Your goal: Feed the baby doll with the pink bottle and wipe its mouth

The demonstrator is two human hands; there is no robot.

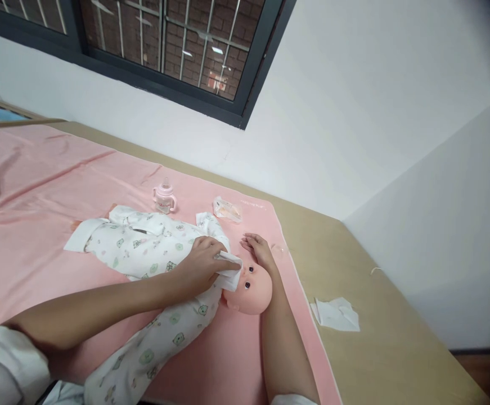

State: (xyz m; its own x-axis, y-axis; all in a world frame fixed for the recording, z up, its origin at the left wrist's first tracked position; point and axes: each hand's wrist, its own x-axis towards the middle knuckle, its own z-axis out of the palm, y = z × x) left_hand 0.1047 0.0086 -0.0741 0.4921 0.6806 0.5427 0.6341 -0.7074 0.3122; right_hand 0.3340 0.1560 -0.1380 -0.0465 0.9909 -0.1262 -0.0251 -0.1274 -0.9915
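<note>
A baby doll [251,292] in a white printed romper [143,247] lies on a pink blanket [37,185]. My left hand [202,264] is closed on a white wipe [232,277] and presses it against the doll's face. My right hand [258,248] rests flat beside the top of the doll's head, fingers stretched out, holding nothing.
A pink baby bottle [164,197] and a small wipe packet [226,210] sit on the blanket beyond the doll. Used white wipes [335,314] lie on the tan mattress [375,337] at right. White walls and a barred window [172,39] stand behind.
</note>
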